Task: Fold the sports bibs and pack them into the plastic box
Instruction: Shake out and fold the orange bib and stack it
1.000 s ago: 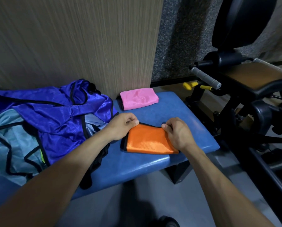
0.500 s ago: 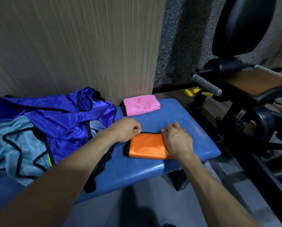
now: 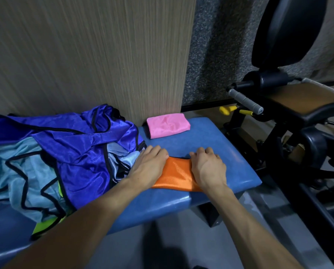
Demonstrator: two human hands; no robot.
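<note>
I see the blue padded surface (image 3: 210, 152) carrying everything. At nine o'clock lies the heap of unfolded bibs (image 3: 65, 152), blue and pale ones tangled together. At twelve o'clock sits the folded pink bib (image 3: 168, 125). Centre, the orange bib (image 3: 176, 176) lies folded small, under both hands: left hand (image 3: 149, 164) flat, fingers relaxed, pressing its left end; right hand (image 3: 207, 167) pressing the right end, fingers bent over the far edge. I judge the fold is being flattened. Next I'd set it by the pink one; no plastic box is in view.
</note>
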